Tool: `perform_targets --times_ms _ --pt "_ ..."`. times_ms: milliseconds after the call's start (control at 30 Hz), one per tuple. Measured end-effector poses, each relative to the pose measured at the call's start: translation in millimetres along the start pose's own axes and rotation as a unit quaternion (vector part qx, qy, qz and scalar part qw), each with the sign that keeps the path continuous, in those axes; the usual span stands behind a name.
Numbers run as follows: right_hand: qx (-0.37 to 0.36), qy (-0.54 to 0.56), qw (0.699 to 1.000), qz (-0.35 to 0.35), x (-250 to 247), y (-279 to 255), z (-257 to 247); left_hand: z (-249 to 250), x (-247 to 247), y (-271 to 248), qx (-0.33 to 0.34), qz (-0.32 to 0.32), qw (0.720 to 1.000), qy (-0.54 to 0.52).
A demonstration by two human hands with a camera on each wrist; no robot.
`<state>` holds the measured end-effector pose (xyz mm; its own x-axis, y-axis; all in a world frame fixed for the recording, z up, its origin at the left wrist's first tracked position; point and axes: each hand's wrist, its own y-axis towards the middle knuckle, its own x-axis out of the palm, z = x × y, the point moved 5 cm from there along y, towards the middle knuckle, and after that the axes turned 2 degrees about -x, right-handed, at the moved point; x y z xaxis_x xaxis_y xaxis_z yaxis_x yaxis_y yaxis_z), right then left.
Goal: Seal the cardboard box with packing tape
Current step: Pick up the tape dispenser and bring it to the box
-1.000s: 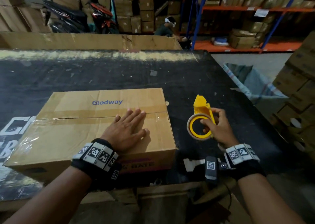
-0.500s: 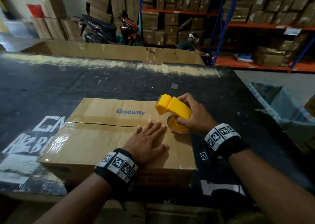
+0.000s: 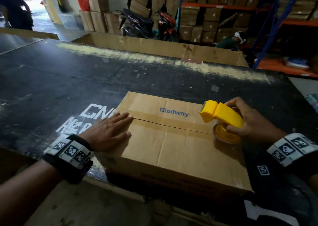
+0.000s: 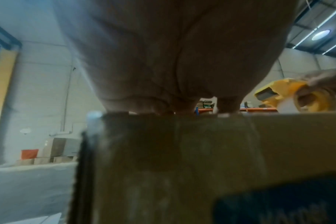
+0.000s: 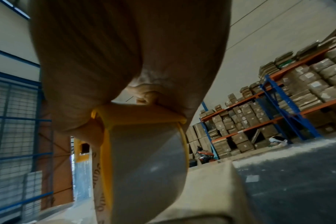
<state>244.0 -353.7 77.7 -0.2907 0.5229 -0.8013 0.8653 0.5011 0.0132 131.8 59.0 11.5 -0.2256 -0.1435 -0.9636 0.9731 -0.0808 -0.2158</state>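
A flat brown cardboard box (image 3: 172, 144) printed "Glodway" lies on the black table (image 3: 68, 88), its two top flaps meeting in a centre seam (image 3: 172, 125). My left hand (image 3: 110, 131) lies flat with straight fingers on the box's left end, fingertips at the seam. My right hand (image 3: 247, 122) grips a yellow tape dispenser (image 3: 222, 117) with its roll resting on the box's right end at the seam. In the right wrist view the tape roll (image 5: 148, 163) sits on the box (image 5: 211, 189) under my palm. The left wrist view shows the box side (image 4: 182, 166) and the dispenser (image 4: 290, 94).
A long cardboard sheet (image 3: 154, 45) stands along the table's far edge. Motorbikes (image 3: 151, 24), stacked cartons and blue-orange racking (image 3: 258, 19) lie beyond. A person (image 3: 230, 41) sits at the far right, another (image 3: 15, 10) at the far left.
My left hand slid from the middle of the box to its left end. My right hand carried the dispenser from the table onto the box's right end at the seam.
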Motion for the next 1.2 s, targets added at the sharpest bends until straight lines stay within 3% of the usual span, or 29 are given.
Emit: perform_targets --times_ms 267,400,533,567,633,733,900,966,1200 --pt "-0.134 0.021 0.99 -0.025 61.2 82.1 -141.3 -19.5 -12.6 7.0 0.056 0.03 0.998 -0.028" --pt "-0.151 0.014 0.987 -0.047 110.4 122.4 -193.4 -34.1 -14.9 10.5 0.098 0.037 0.992 -0.066" --pt "-0.141 0.012 0.988 -0.056 146.3 142.1 -205.6 -53.3 -9.2 8.4 0.125 0.026 0.978 -0.165" --pt "-0.134 0.005 0.989 -0.058 151.8 143.8 -204.2 -61.3 -8.6 8.6 0.124 0.03 0.963 -0.238" --pt "-0.12 -0.001 0.991 -0.057 157.6 144.5 -200.9 -79.2 -11.1 11.1 0.105 0.066 0.906 -0.406" --pt "-0.112 -0.011 0.992 -0.06 159.5 142.7 -197.7 -99.2 -22.6 20.9 0.057 0.129 0.831 -0.537" --pt "-0.103 -0.016 0.993 -0.064 159.1 142.5 -195.5 -95.2 -43.1 36.6 0.024 0.078 0.718 -0.691" --pt "-0.104 -0.02 0.992 -0.062 159.3 141.9 -196.3 -91.2 -46.6 39.4 0.027 0.059 0.7 -0.711" --pt "-0.099 -0.03 0.992 -0.074 161.8 141.5 -196.2 -91.5 -49.0 43.7 0.02 0.046 0.681 -0.731"
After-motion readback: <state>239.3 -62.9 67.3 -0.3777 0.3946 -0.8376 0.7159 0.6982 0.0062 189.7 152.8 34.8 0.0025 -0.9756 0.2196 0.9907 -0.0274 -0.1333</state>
